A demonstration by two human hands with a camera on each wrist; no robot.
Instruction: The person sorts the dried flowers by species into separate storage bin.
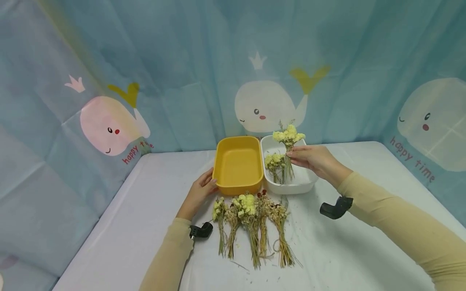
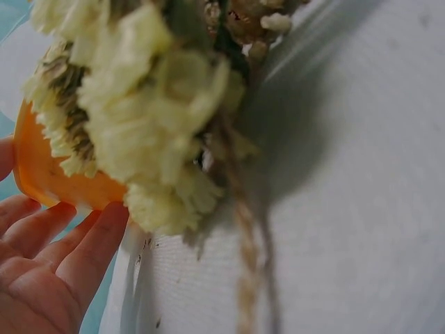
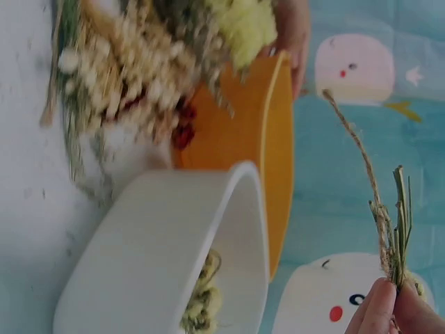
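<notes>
My right hand (image 1: 314, 159) pinches the stems of a small bunch of yellow dried flowers (image 1: 289, 136), held upright over the white container (image 1: 296, 188). In the right wrist view, its cut stem ends (image 3: 400, 236) and a loose length of twine (image 3: 354, 139) stick out past the fingertips. Another yellow bunch (image 1: 274, 160) lies inside the white container. My left hand (image 1: 199, 193) rests against the left side of the yellow container (image 1: 238, 165), its fingers fairly straight along the outer wall in the left wrist view.
In front of the containers lies a row of several dried flower bunches (image 1: 247, 206), some yellow, some beige with dark red bits. Stem scraps (image 1: 240, 266) are scattered on the white tablecloth (image 1: 338, 250). A blue whale-print curtain (image 1: 182, 113) stands behind and at both sides.
</notes>
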